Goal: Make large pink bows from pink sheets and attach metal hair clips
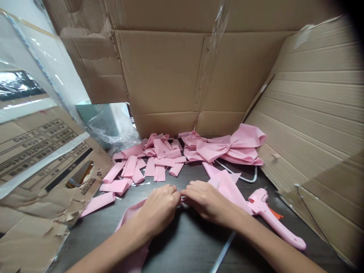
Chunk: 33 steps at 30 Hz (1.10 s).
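Observation:
My left hand (162, 206) and my right hand (206, 199) meet fingertip to fingertip over the dark table. Both are closed on the gathered middle of one large pink fabric piece (230, 189), which spreads out past my right hand and shows again under my left forearm. The pinched part is mostly hidden by my fingers. Just right of my right wrist lies a pink glue gun (264, 208) with an orange trigger. A clear glue stick (223, 252) rests on the table below my right forearm.
Many short pink fabric strips (159, 161) are heaped at the back left. Several pink bows (227, 146) are stacked at the back right, near a white cord (251, 179). Cardboard walls (162, 72) enclose the back and sides. Clear plastic wrap (113, 129) lies at the left.

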Each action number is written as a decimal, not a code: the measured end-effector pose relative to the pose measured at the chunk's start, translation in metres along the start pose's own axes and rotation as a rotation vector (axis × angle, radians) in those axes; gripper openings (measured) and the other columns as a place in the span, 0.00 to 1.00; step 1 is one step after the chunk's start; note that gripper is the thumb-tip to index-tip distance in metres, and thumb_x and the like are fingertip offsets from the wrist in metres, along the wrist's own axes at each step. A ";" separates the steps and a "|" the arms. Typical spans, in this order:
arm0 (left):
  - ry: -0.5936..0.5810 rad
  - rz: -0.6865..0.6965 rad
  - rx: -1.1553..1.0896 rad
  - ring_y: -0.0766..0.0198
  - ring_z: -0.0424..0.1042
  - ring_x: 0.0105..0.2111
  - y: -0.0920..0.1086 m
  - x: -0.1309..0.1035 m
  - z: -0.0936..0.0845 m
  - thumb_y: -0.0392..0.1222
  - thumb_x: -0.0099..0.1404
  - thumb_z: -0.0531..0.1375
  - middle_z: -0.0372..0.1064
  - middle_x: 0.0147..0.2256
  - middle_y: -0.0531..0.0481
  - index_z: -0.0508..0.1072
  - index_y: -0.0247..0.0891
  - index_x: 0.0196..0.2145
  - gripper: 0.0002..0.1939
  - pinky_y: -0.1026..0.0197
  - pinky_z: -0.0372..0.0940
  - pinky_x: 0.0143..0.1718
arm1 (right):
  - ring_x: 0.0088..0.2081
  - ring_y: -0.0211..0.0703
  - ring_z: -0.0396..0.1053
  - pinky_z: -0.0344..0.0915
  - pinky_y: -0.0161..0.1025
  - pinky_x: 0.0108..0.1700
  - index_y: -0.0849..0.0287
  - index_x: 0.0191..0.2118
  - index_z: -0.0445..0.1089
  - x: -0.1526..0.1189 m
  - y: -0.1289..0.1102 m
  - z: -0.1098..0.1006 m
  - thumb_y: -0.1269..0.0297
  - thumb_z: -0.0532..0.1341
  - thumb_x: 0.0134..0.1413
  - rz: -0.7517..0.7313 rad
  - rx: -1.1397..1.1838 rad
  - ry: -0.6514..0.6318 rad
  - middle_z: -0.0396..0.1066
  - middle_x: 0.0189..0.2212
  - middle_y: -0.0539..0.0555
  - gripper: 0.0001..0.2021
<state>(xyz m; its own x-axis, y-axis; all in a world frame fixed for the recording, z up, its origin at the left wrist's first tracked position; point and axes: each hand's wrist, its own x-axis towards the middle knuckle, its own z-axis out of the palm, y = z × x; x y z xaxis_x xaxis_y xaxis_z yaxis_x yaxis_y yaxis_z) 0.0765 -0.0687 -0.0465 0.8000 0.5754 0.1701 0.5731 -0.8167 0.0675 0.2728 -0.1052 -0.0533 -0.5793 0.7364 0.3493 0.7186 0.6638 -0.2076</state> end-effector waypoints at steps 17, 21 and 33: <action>0.025 -0.051 -0.233 0.63 0.68 0.29 0.007 0.231 -0.049 0.42 0.62 0.57 0.71 0.27 0.45 0.76 0.29 0.29 0.12 0.62 0.58 0.30 | 0.29 0.41 0.62 0.49 0.41 0.26 0.58 0.30 0.66 0.008 -0.015 -0.001 0.71 0.60 0.51 -0.165 -0.209 -0.038 0.71 0.27 0.49 0.02; -0.005 -0.059 -0.173 0.58 0.71 0.41 0.057 0.300 -0.012 0.45 0.64 0.59 0.71 0.41 0.42 0.73 0.31 0.41 0.14 0.54 0.65 0.43 | 0.30 0.43 0.64 0.56 0.41 0.25 0.58 0.31 0.69 0.009 -0.013 0.004 0.66 0.60 0.54 -0.253 -0.235 0.025 0.72 0.28 0.50 0.03; 0.011 -0.099 -0.240 0.52 0.70 0.44 0.049 0.328 -0.025 0.44 0.61 0.61 0.70 0.42 0.37 0.72 0.29 0.38 0.13 0.51 0.62 0.45 | 0.28 0.42 0.64 0.54 0.40 0.23 0.60 0.28 0.68 0.009 -0.003 0.012 0.69 0.60 0.56 -0.291 -0.247 0.162 0.70 0.25 0.50 0.06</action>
<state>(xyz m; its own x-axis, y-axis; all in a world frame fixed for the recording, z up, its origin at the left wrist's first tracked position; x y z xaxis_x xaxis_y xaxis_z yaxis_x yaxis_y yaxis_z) 0.3626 0.0786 0.0368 0.7395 0.6535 0.1616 0.5886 -0.7442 0.3159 0.2608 -0.0986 -0.0608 -0.7179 0.4798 0.5044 0.6161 0.7752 0.1395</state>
